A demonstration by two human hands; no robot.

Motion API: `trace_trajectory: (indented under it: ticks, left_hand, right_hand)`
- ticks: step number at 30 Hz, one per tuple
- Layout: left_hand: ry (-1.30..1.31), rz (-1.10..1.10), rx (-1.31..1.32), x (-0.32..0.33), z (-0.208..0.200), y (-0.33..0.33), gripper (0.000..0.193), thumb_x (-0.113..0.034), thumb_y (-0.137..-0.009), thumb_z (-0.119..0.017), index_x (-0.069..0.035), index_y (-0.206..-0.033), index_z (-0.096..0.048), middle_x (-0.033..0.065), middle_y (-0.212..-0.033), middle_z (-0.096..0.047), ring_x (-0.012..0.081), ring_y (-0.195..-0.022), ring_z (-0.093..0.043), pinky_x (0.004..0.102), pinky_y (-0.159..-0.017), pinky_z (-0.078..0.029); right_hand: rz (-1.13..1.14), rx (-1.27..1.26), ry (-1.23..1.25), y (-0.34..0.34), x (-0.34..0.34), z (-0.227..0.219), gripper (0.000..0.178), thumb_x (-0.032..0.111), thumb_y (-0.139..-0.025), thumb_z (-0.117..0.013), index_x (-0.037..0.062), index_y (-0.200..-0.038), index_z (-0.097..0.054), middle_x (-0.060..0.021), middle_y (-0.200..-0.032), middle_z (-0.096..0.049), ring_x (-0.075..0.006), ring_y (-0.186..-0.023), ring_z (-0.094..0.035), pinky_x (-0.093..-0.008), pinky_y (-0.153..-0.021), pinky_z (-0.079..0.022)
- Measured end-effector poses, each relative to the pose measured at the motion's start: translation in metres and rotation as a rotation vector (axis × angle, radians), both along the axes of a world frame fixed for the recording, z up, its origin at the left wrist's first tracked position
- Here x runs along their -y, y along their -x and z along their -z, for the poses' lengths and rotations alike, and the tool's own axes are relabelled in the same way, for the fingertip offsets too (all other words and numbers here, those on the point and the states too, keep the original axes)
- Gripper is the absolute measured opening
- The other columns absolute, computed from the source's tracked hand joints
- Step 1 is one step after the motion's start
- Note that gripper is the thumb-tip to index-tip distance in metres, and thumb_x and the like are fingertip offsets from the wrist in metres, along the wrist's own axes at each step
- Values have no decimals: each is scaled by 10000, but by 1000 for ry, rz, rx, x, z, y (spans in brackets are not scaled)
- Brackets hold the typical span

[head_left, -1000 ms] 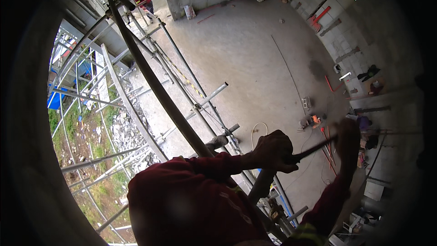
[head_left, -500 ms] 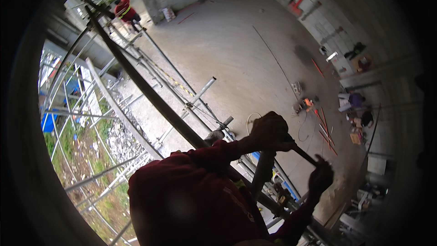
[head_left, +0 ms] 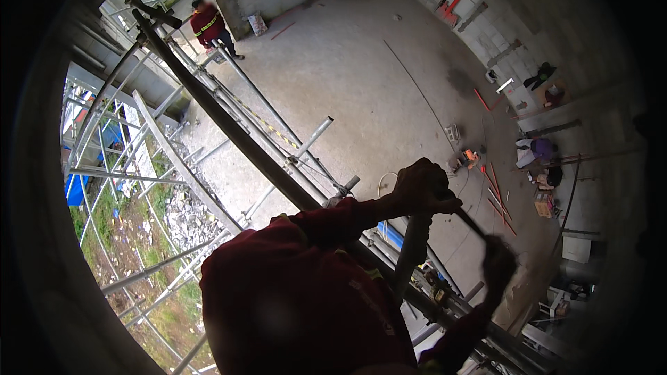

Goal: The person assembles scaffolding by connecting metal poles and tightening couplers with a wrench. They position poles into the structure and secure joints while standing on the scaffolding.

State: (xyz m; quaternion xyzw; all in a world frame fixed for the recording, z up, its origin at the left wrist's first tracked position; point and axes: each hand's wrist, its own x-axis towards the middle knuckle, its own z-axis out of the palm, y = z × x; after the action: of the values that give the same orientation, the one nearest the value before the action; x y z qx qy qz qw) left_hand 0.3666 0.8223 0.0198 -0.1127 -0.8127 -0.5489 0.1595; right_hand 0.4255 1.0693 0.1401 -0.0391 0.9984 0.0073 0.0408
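Observation:
High above the floor, my left hand (head_left: 420, 187) is closed in a fist over the upper end of a thick dark post (head_left: 413, 246). A thin dark bar (head_left: 471, 223) runs from beneath this fist down to my right hand (head_left: 499, 264). The fingers of my right hand are curled round the bar's lower end and slightly blurred. Both arms are in dark red sleeves, and much of the picture is in shadow. What sits under my left palm, where bar and post meet, is hidden.
Scaffold pipes (head_left: 316, 137) and a long dark beam (head_left: 229, 135) cross below me. Beyond them lies a concrete floor (head_left: 361, 83) with red bars (head_left: 497, 194). A person in a red jacket (head_left: 208, 24) stands far left; another person (head_left: 542, 149) is at the right.
My right hand has shifted slightly right and up with the bar's end; my left hand has moved slightly right. The person in red has turned and stands more upright.

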Motion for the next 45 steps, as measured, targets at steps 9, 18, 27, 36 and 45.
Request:
trace_trajectory:
  ticks: [9,18,27,36,45]
  left_hand:
    - [-10,26,30,-1,4,-2,476,-578,-618,-766,-120,-727,-698,40,-741,-631,266,-821,-618,409,-640,-497]
    - [145,87,-64,12,-12,-1,472,-521,-544,-852,-127,-755,-700,18,-827,-644,251,-893,-621,394,-724,-522]
    - [294,348,-476,23,9,9,246,-290,-657,-814,-161,-852,-739,22,-890,-669,259,-941,-635,376,-803,-534]
    - [214,288,-458,28,18,6,267,-178,-589,-816,-137,-837,-725,24,-883,-680,252,-906,-656,373,-779,-546]
    - [213,267,-361,47,17,-1,257,-180,-594,-798,-103,-821,-707,50,-881,-680,264,-899,-662,364,-764,-553]
  right_hand:
    - [-713,-555,-66,168,33,-21,410,0,-693,-686,87,-1088,-621,-89,-893,-561,-299,-860,-545,-435,-777,-425]
    - [-210,-736,-110,53,-2,36,213,218,-945,-592,234,-1136,-684,-4,-888,-628,-247,-748,-567,-398,-695,-409]
    - [-315,-648,-145,63,3,7,480,108,-670,-730,222,-1131,-660,3,-1008,-623,-229,-896,-569,-405,-820,-419]
    - [-158,-638,-168,15,17,36,379,121,-750,-707,296,-1086,-690,88,-1031,-641,-197,-804,-603,-394,-743,-435]
    - [-197,-104,104,6,51,37,211,214,-867,-642,223,-1072,-692,-48,-798,-646,-249,-710,-655,-401,-603,-483]
